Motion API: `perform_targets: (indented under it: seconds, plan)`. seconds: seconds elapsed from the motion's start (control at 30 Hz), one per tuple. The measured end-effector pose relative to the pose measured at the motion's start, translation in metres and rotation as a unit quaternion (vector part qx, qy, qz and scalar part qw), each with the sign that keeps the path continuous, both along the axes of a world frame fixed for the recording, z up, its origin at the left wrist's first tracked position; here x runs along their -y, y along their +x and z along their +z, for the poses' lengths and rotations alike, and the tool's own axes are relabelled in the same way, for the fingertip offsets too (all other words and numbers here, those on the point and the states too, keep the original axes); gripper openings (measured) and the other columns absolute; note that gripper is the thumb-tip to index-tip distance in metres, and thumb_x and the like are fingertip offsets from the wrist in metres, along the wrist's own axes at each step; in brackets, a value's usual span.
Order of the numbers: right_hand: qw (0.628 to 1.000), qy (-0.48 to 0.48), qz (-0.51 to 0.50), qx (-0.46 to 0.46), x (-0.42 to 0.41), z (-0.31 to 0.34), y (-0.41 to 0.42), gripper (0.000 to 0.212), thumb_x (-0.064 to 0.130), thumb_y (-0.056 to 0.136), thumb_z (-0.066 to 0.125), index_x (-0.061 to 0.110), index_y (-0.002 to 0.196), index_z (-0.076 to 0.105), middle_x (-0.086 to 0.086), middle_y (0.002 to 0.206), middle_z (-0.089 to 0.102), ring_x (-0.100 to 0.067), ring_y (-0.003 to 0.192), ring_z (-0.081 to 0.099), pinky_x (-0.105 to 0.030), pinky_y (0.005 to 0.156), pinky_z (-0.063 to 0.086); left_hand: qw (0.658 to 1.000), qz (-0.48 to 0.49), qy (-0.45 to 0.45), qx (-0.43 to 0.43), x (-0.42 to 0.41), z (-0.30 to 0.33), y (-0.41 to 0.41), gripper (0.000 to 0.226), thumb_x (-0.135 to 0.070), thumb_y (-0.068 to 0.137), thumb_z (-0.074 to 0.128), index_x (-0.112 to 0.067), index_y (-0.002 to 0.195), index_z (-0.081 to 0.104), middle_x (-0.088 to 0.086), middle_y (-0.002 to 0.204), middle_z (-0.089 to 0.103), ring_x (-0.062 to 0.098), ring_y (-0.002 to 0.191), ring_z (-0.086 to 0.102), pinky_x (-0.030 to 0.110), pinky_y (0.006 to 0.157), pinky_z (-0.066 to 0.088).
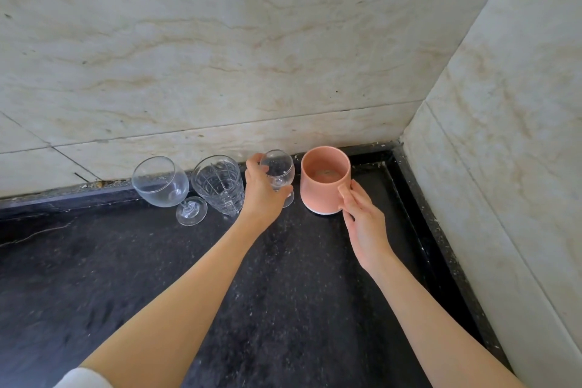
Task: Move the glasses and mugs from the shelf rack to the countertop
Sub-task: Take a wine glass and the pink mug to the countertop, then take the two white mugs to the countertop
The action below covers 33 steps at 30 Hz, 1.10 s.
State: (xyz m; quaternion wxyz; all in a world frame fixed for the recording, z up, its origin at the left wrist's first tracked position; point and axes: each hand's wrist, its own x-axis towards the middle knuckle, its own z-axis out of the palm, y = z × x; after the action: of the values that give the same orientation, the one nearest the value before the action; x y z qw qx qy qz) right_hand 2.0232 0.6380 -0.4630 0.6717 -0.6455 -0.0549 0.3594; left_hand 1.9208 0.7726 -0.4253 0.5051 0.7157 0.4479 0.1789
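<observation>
Left hand point(261, 195) curls fingers round small glass point(280, 168); right hand point(362, 220) rests straight fingers on mug point(324, 189).

A large clear wine glass point(160, 181), a cut-pattern glass tumbler point(219, 184) and a pink mug point(324, 179) with a white base stand upright in a row on the dark countertop point(189, 261). Between tumbler and mug, a small stemmed glass point(280, 168) is upright, its bowl gripped by the left hand point(261, 195).

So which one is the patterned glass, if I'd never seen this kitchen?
Find the black countertop where it meets the marble back wall; four vessels stand in a row there. The patterned glass is second from the left, between the big wine glass and the small wine glass in the left hand. It is the only clear one without a stem, with criss-cross cut sides.
</observation>
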Motion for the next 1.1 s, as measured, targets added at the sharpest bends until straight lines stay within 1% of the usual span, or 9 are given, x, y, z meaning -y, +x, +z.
perform_targets:
  seconds: [0.1, 0.2, 0.3, 0.47, 0.57, 0.67, 0.77, 0.87, 1.1]
  plan:
    - [1.000, -0.007, -0.005, -0.007, 0.002, -0.003, 0.002, 0.052, 0.041, 0.082, 0.061, 0.022, 0.130, 0.054, 0.013, 0.133, 0.052, -0.012, 0.124, 0.047, -0.037, 0.110, 0.034, 1.000, -0.005, -0.004, -0.003, -0.001, -0.001, 0.001, 0.071, 0.000, 0.081, 0.065, -0.008, 0.136, 0.020, 0.016, 0.138, 0.034, 0.029, 0.124, 0.042, 0.024, 0.083, 0.040]
    - [0.998, -0.056, 0.018, 0.029, 0.007, -0.003, 0.005, 0.043, 0.038, 0.087, 0.057, 0.019, 0.125, 0.058, 0.013, 0.130, 0.053, -0.011, 0.121, 0.049, -0.038, 0.109, 0.035, 1.000, -0.011, -0.008, 0.000, -0.001, -0.001, 0.000, 0.077, -0.001, 0.082, 0.064, -0.010, 0.141, 0.015, 0.015, 0.144, 0.031, 0.027, 0.131, 0.037, 0.024, 0.090, 0.038]
    - [0.989, -0.115, 0.032, 0.090, 0.008, 0.002, 0.006, 0.032, 0.039, 0.089, 0.056, 0.019, 0.113, 0.061, 0.004, 0.119, 0.061, -0.014, 0.111, 0.056, -0.031, 0.097, 0.042, 0.999, -0.019, -0.016, -0.023, 0.000, 0.004, -0.004, 0.092, -0.004, 0.082, 0.067, -0.013, 0.147, 0.003, 0.013, 0.153, 0.022, 0.026, 0.139, 0.028, 0.025, 0.100, 0.031]
    - [0.953, -0.216, 0.017, 0.209, 0.014, 0.022, -0.001, 0.050, 0.037, 0.090, 0.055, 0.017, 0.134, 0.041, -0.005, 0.143, 0.043, -0.022, 0.128, 0.045, -0.035, 0.103, 0.037, 1.000, -0.004, -0.023, -0.019, 0.013, 0.022, -0.026, 0.088, -0.012, 0.086, 0.064, -0.014, 0.148, 0.002, 0.010, 0.155, 0.020, 0.026, 0.140, 0.026, 0.043, 0.111, 0.030]
    - [0.874, -0.226, 0.071, 0.424, 0.020, 0.059, -0.012, 0.047, 0.032, 0.093, 0.051, 0.014, 0.135, 0.041, -0.007, 0.146, 0.038, -0.024, 0.132, 0.038, -0.037, 0.108, 0.028, 1.000, 0.000, 0.011, -0.017, 0.021, 0.045, -0.049, 0.080, -0.021, 0.088, 0.061, -0.014, 0.148, 0.008, 0.010, 0.152, 0.027, 0.026, 0.136, 0.033, 0.044, 0.108, 0.035]
    - [0.725, -0.238, 0.151, 0.629, 0.009, 0.110, -0.027, 0.053, 0.036, 0.092, 0.048, 0.012, 0.138, 0.038, -0.009, 0.150, 0.031, -0.027, 0.138, 0.028, -0.048, 0.114, 0.012, 0.998, 0.015, 0.060, -0.001, 0.016, 0.087, -0.079, 0.078, -0.031, 0.090, 0.057, -0.017, 0.148, 0.007, 0.009, 0.154, 0.025, 0.025, 0.136, 0.034, 0.039, 0.103, 0.039]
    - [0.623, -0.231, 0.195, 0.721, -0.014, 0.173, -0.062, 0.064, 0.052, 0.092, 0.035, 0.021, 0.146, 0.022, -0.006, 0.158, 0.014, -0.024, 0.145, 0.009, -0.053, 0.113, -0.003, 0.979, -0.028, 0.194, -0.054, 0.006, 0.137, -0.126, 0.076, -0.044, 0.093, 0.046, -0.023, 0.149, 0.001, 0.005, 0.159, 0.007, 0.022, 0.144, 0.015, 0.035, 0.109, 0.024]
    - [0.576, -0.197, 0.206, 0.766, -0.037, 0.238, -0.118, 0.070, 0.062, 0.088, 0.022, 0.031, 0.148, 0.003, 0.000, 0.159, -0.001, -0.021, 0.146, -0.006, -0.057, 0.110, -0.011, 0.913, -0.030, 0.363, -0.185, -0.005, 0.191, -0.197, 0.077, -0.059, 0.090, 0.031, -0.029, 0.148, -0.011, 0.002, 0.159, -0.013, 0.024, 0.145, -0.012, 0.050, 0.117, 0.000]
    - [0.516, -0.051, 0.214, 0.828, -0.072, 0.346, -0.325, 0.083, 0.077, 0.077, 0.018, 0.038, 0.145, -0.011, 0.005, 0.155, -0.017, -0.021, 0.143, -0.018, -0.062, 0.108, -0.014, 0.798, 0.114, 0.508, -0.303, 0.016, 0.303, -0.438, 0.075, -0.072, 0.081, 0.009, -0.039, 0.144, -0.016, 0.000, 0.157, -0.020, 0.027, 0.143, -0.021, 0.058, 0.111, -0.010]
